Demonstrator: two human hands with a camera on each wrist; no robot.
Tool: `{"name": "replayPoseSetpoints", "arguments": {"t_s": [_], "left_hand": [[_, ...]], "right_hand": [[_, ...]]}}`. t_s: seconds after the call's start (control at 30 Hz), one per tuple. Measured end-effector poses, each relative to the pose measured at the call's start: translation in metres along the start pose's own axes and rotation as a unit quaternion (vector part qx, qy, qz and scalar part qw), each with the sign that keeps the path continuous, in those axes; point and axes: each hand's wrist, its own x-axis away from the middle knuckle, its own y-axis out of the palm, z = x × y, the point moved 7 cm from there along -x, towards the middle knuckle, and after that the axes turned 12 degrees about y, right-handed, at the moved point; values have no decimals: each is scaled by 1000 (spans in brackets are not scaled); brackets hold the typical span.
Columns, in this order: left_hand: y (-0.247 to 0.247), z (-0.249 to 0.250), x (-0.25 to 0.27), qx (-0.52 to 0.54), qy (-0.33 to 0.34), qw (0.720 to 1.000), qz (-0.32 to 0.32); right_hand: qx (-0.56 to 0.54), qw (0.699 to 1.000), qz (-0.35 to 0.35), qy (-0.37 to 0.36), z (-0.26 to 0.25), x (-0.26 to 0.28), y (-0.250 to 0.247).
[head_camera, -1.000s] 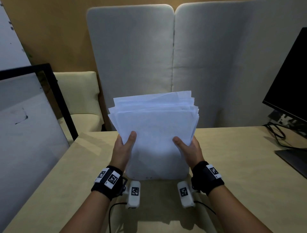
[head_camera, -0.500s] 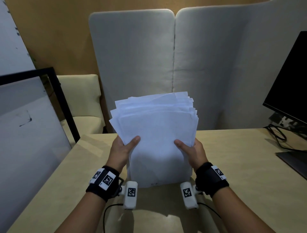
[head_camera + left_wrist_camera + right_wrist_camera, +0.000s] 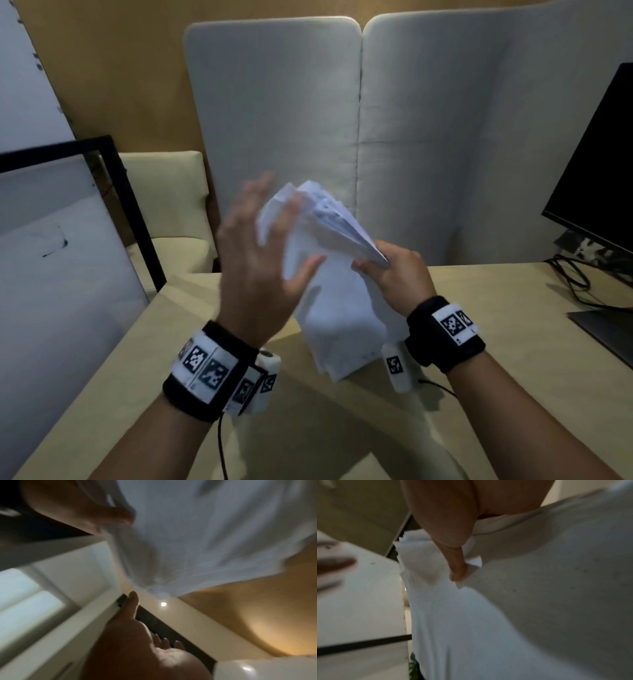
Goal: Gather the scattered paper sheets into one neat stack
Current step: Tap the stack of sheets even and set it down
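Grey padded panels [image 3: 359, 137] rise behind a beige table [image 3: 479, 342], with a dark monitor [image 3: 596, 164] at the right edge. Above the table stands the paper stack [image 3: 335, 308], tilted, its lower edge near the tabletop and its upper sheets fanned apart. The right hand [image 3: 397, 274] pinches the stack's right edge between thumb and fingers. The left hand [image 3: 260, 253], blurred, hovers just left of the stack with fingers spread, holding nothing.

A tan table [image 3: 462, 342] carries a monitor base [image 3: 606, 329] and cables [image 3: 568, 277].
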Motion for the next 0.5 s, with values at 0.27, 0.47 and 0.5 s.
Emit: {"name": "replayPoseSetpoints", "arguments": {"t_s": [0.27,0.47,0.5], "left_hand": [[84,15,-30,-95,114,892,-427],[95,-4,-5,-91,48,886,-452],[95,-3,0,-81,50,890,-446]], "right_hand": [[292,946,-32,-134,-72,6,9],[311,942,-31,-121,-63,12,15],[304,946,-26,-112,-59,13,14]]}}
